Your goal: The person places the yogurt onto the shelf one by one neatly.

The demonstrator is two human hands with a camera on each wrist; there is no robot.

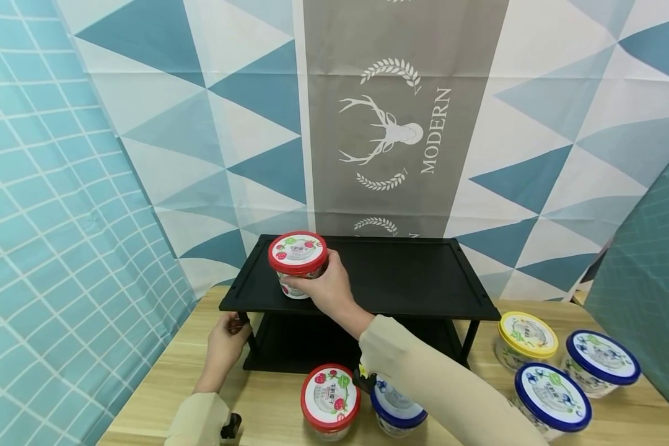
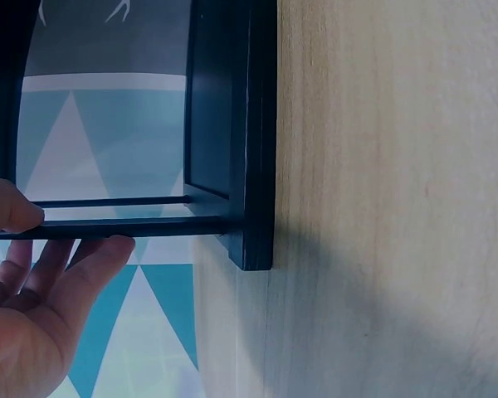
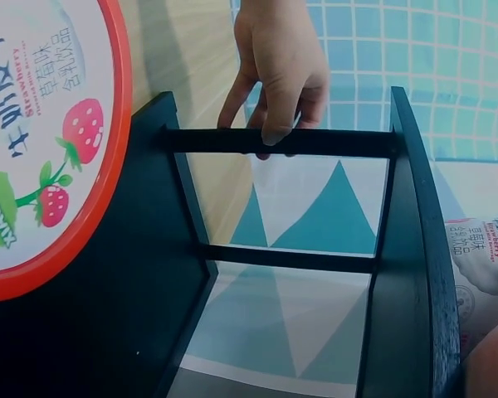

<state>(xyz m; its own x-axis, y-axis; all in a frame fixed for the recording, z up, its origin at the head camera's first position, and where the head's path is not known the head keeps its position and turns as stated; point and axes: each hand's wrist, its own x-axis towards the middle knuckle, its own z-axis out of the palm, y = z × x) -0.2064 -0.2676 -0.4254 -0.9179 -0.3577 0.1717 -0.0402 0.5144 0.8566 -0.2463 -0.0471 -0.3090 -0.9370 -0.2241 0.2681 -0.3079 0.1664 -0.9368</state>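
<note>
My right hand (image 1: 334, 286) grips a red-lidded strawberry tub (image 1: 298, 255) from its right side, thumb in front. The tub is upright at the left end of the black two-tier shelf's top board (image 1: 401, 275). Part of its printed side (image 3: 484, 257) shows past that board in the right wrist view. With thumb on one side and fingers on the other, my left hand (image 1: 225, 347) pinches the shelf's front left post (image 2: 166, 226). A second red-lidded tub (image 1: 330, 399) stands on the table before the lower board (image 1: 312, 347).
Beside that tub is a blue-lidded tub (image 1: 396, 406), partly hidden by my right sleeve. At the right stand a yellow-lidded tub (image 1: 526, 337) and two more blue-lidded tubs (image 1: 602, 359). Patterned cloth (image 1: 245, 124) hangs behind the wooden table (image 1: 145, 409).
</note>
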